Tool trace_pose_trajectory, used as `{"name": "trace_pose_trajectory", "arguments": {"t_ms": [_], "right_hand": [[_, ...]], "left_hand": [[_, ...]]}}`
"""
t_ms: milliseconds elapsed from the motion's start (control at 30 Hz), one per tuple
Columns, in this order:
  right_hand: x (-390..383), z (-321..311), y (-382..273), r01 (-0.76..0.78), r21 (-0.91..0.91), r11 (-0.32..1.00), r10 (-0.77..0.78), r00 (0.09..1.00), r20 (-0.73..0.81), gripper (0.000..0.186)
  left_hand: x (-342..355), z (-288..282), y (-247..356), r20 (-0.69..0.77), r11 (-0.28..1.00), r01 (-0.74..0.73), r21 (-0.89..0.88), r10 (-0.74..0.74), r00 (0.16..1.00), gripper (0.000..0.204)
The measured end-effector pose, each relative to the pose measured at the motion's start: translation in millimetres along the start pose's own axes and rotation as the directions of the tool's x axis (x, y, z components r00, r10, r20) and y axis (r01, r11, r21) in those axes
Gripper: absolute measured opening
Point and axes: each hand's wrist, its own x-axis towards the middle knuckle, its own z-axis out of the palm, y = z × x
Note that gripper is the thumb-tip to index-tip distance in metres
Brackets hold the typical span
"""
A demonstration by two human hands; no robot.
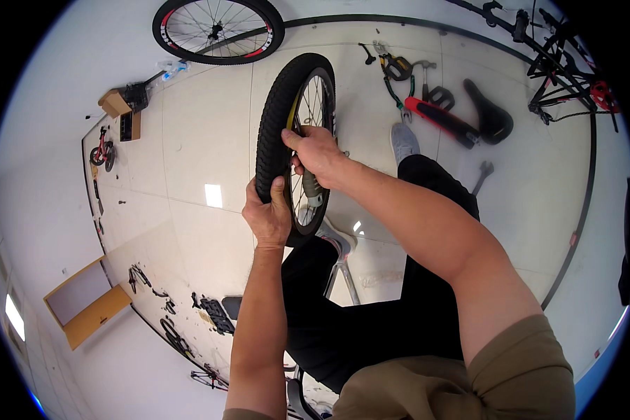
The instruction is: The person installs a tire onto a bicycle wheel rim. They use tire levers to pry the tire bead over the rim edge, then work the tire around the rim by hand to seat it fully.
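Observation:
A bicycle wheel (280, 105) with a black knobbly tyre stands tilted in front of me. My left hand (267, 218) is closed round the tyre's near left side, its thumb on the sidewall. Higher up, my right hand (316, 151) is closed at the rim, thumb pressed on the tyre's edge and fingers curled inside. A strip of yellow shows between tyre and rim above that hand. Just under the right hand sits a grey-green ribbed piece (313, 187) in front of the spokes; whether the fingers hold it, I cannot tell.
On the floor to the right lie a black saddle (488, 115), a red and black tube-shaped part (442, 120), a hammer (425, 75), a wrench (482, 175) and a pedal (441, 98). Another wheel (162, 36) leans at the far wall; a bike frame (563, 77) stands far right.

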Motion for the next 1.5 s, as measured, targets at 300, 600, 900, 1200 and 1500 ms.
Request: {"name": "trace_pose_trajectory", "arguments": {"t_ms": [300, 600, 900, 1200, 1500], "right_hand": [[4.2, -2.1, -1.0, 0.013, -0.006, 1.000, -0.013, 0.999, -0.032, 0.029], [15.0, -3.7, 1.1, 0.038, 0.035, 0.999, -0.036, 0.998, -0.042, 0.025], [8.8, -2.9, -6.2, 0.039, 0.102, 0.994, -0.032, 0.997, -0.075, 0.025], [15.8, -15.0, -9.7, 0.087, 0.051, 0.995, -0.083, 0.994, -0.073, 0.032], [14.2, -10.1, -24.5, 0.100, 0.049, 0.994, -0.096, 0.992, -0.080, 0.035]], "left_hand": [[20.1, -8.9, -14.8, 0.225, 0.968, 0.119, -0.220, -0.068, 0.972, 0.038], [25.3, -25.7, 5.6, 0.340, 0.971, 0.149, -0.185, -0.079, 0.937, 0.061], [5.0, -48.2, -0.7, 0.556, 0.847, 0.472, -0.244, -0.277, 0.784, 0.053], [35.6, -46.1, 13.4, 0.670, 0.897, 0.437, -0.067, -0.284, 0.686, 0.053], [34.9, -53.4, 18.8, 0.676, 0.672, 0.643, -0.368, -0.281, 0.681, 0.063]]}}
